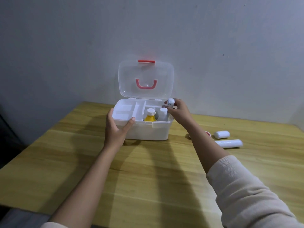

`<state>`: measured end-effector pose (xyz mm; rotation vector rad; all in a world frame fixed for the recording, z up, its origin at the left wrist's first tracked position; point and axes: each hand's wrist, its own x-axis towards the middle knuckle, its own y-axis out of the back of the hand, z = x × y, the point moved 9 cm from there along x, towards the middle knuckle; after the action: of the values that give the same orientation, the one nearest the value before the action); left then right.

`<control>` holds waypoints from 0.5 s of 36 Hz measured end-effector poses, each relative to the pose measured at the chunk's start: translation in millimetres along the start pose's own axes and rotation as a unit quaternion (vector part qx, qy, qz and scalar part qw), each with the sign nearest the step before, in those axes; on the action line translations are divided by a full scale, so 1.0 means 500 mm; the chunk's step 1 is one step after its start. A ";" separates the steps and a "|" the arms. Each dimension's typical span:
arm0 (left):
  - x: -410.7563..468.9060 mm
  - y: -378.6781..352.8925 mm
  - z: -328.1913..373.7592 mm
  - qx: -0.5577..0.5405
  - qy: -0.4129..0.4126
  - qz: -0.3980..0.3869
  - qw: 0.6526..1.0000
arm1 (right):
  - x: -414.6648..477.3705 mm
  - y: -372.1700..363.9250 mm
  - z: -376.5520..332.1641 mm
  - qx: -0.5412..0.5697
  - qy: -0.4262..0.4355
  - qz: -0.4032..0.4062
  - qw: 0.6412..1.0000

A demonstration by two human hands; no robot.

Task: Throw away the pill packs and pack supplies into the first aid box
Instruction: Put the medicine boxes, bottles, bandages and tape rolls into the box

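Over the first aid box (144, 130) my right hand (180, 112) grasps a small bottle (170, 102), left hand (115, 127) gripping the rim; two bottles (150, 117) packed, two rolls (221, 134) beside it remain.

Print on the white bottle (170, 102) is unreadable.

plain room, wood table (65, 162), bare wall (65, 38)

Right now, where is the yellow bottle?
In the head view, the yellow bottle stands inside the open first aid box, right of its white tray and just left of a white bottle.
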<state>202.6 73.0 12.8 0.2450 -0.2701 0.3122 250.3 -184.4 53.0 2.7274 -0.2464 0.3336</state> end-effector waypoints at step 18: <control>-0.021 -0.009 0.013 -0.003 -0.005 0.012 1.000 | -0.049 0.039 -0.008 -0.008 -0.003 -0.014 1.000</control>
<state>192.8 64.3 14.7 0.2378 -0.2841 0.3333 221.7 -197.8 57.0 2.7133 -0.2122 0.3131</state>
